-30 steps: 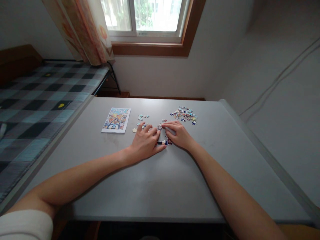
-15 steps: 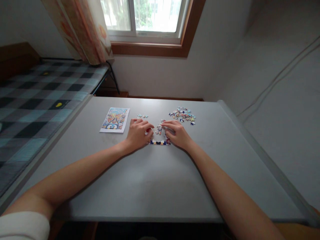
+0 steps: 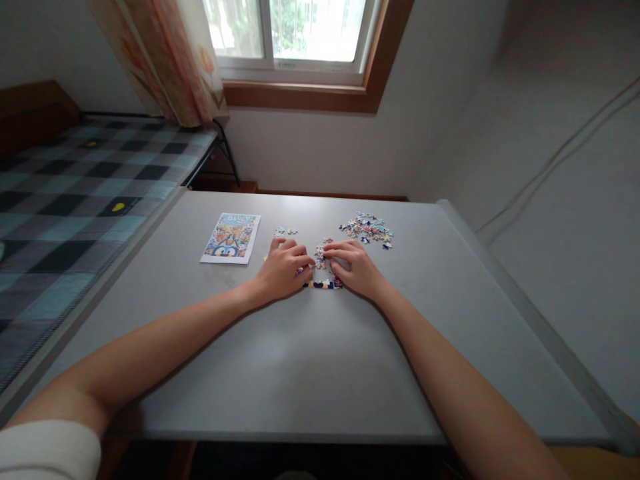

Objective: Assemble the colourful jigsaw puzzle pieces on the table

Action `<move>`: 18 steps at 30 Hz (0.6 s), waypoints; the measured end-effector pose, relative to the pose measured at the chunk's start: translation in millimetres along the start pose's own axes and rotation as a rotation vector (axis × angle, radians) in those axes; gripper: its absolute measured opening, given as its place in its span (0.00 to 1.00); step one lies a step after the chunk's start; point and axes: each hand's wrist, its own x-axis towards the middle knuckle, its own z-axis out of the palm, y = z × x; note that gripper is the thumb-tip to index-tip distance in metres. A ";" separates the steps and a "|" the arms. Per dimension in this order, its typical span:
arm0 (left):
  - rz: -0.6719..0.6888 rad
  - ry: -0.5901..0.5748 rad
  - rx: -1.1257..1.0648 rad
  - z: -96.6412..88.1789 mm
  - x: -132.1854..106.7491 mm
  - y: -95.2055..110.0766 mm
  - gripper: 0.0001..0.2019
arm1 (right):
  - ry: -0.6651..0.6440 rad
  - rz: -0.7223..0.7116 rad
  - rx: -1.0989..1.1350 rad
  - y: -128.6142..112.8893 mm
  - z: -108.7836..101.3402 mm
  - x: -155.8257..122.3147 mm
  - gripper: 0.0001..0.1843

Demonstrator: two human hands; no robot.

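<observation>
The joined strip of puzzle pieces (image 3: 320, 285) lies mid-bench (image 3: 320, 373) between both hands. The left hand (image 3: 283, 272), fingers curled, touches its left end; I cannot tell whether it pinches a piece. The right hand (image 3: 356, 268) rests flat, fingers stretched, on its right end. Just beyond lies a small cluster (image 3: 320, 254); farther right, a loose pile (image 3: 367, 230); farther left, a picture sheet (image 3: 231, 237).

White short sleeve (image 3: 47, 452) on left upper arm; both forearms (image 3: 165, 347) bare.
</observation>
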 end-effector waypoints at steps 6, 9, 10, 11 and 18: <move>-0.049 0.010 -0.005 0.7 0.5 -0.2 0.08 | 0.037 0.010 0.008 -0.6 0.6 -0.5 0.14; -0.066 0.017 -0.012 0.5 1.2 0.5 0.10 | 0.049 0.009 0.004 -0.3 0.7 -0.5 0.14; -0.074 0.022 -0.017 0.6 1.4 0.7 0.11 | 0.051 0.010 0.003 0.0 0.7 -0.5 0.14; -0.083 0.024 -0.022 0.8 1.6 0.9 0.12 | 0.051 0.009 0.003 0.2 0.6 -0.5 0.14; -0.122 0.015 -0.055 4.0 1.4 -0.4 0.17 | -0.002 -0.019 0.035 0.6 -1.1 -0.4 0.16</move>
